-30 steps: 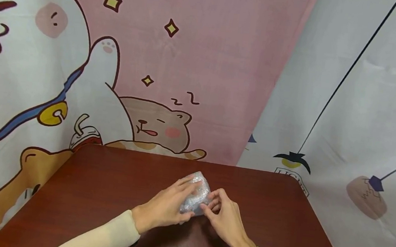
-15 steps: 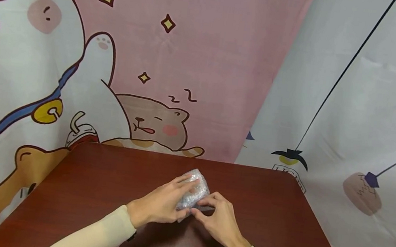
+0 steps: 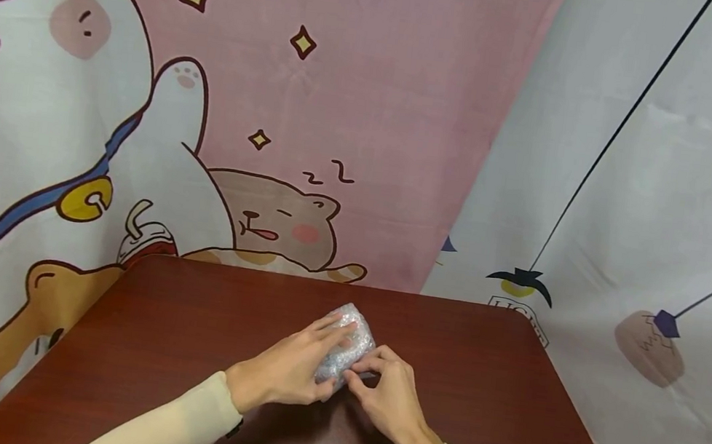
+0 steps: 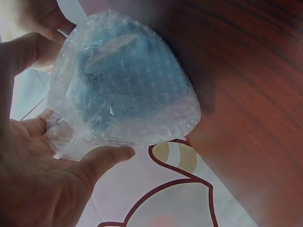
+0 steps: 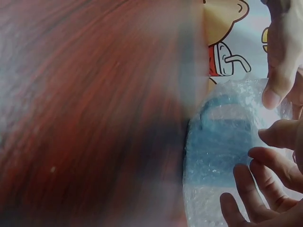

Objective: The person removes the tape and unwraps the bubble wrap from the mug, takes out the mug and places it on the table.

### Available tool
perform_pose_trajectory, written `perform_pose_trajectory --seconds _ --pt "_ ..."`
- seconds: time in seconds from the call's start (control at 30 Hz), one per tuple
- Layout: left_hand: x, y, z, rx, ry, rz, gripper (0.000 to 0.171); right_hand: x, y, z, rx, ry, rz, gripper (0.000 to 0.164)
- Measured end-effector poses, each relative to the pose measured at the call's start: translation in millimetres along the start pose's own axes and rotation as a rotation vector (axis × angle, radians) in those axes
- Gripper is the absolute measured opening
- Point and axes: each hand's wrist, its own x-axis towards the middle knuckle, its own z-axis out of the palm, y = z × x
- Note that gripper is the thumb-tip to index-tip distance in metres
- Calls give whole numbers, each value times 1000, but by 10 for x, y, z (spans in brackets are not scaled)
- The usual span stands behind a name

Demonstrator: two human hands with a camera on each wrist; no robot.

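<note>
A package in clear bubble wrap (image 3: 348, 338), with something blue inside, stands near the middle of the table. My left hand (image 3: 282, 375) holds it from the left, fingers spread over its upper side and thumb low on the near edge. My right hand (image 3: 393, 401) is at the near right edge, where thumb and index finger pinch the wrap. In the left wrist view the wrapped package (image 4: 137, 80) shows its blue content blurred through the bubbles. From the right wrist, the package (image 5: 218, 151) shows a blue shape; the right fingertips (image 5: 244, 175) lie against the wrap.
The dark red-brown wooden table (image 3: 200, 314) has its far edge against a pink and white printed cloth (image 3: 395, 109) with cartoon animals. More pale cloth (image 3: 677, 185) hangs along the right side.
The right thumb and index finger have shifted left along the package's near edge and closed toward each other on the wrap. The left hand keeps its hold. The head view has shifted slightly.
</note>
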Motion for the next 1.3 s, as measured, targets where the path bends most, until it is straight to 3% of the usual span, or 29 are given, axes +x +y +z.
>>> perform_pose_trajectory --seconds 0.27,0.47,0.6,0.67,0.77,0.87,0.93,1.0,1.13,1.2,1.3 --pt "2 20 0 44 35 12 89 6 -7 8 4 11 -3 19" --pt "-23 84 -44 152 121 -13 68 -30 38 -51 -45 44 -28 20" --pt "-16 107 -68 189 199 -36 48 -40 24 -93 37 9 50 10" --pt "1 111 -80 192 227 -35 39 -37 10 -100 95 -26 120 22" --pt "48 119 -108 189 247 -28 33 -20 1 -91 153 -72 171 54" --pt "120 135 -142 190 243 -50 33 -1 24 -63 134 -73 97 74" --pt "175 151 -160 203 229 -80 37 6 144 5 136 -40 -10 78" --pt "234 170 -172 226 204 -102 43 7 168 14 124 -26 -59 77" --pt "317 215 -199 258 145 -110 47 31 124 -5 129 -44 23 79" --pt "331 234 -228 262 119 -106 44 46 -7 -62 114 -76 109 80" --pt "331 252 -283 255 88 -101 35 64 -27 -54 109 -84 132 81"
